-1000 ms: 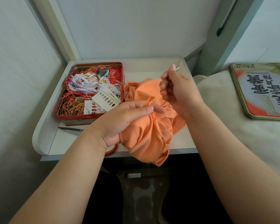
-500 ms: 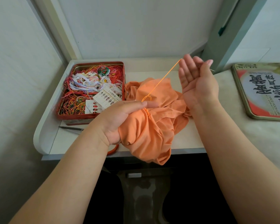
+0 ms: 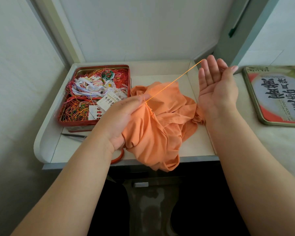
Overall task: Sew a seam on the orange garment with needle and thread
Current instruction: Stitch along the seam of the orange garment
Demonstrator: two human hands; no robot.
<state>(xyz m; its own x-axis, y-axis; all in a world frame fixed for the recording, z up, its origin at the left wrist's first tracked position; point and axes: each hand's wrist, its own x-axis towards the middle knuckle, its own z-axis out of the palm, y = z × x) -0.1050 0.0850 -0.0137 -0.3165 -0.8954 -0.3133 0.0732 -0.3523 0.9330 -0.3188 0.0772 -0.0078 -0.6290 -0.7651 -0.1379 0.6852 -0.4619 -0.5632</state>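
The orange garment (image 3: 162, 126) lies bunched on the white shelf (image 3: 160, 68), with one fold hanging over the front edge. My left hand (image 3: 119, 118) grips it from the left, thumb and forefinger pinching the cloth at a short stitched seam (image 3: 150, 110). An orange thread (image 3: 174, 80) runs taut from that seam up and right to the fingertips of my right hand (image 3: 216, 89). That hand is raised with its palm toward me, thumb pressed to the forefinger. The needle is almost wholly hidden behind the fingers.
A red tin (image 3: 78, 124) full of tangled coloured threads and needle cards stands at the shelf's left. Scissors (image 3: 73, 135) lie in front of it, their orange handle (image 3: 117, 157) under my left wrist. A printed tin lid (image 3: 276, 96) rests on the surface to the right.
My right hand has pulled the needle up and to the right, away from the garment. The thread has gone from a slack loop to a taut line. My left hand kept its grip.
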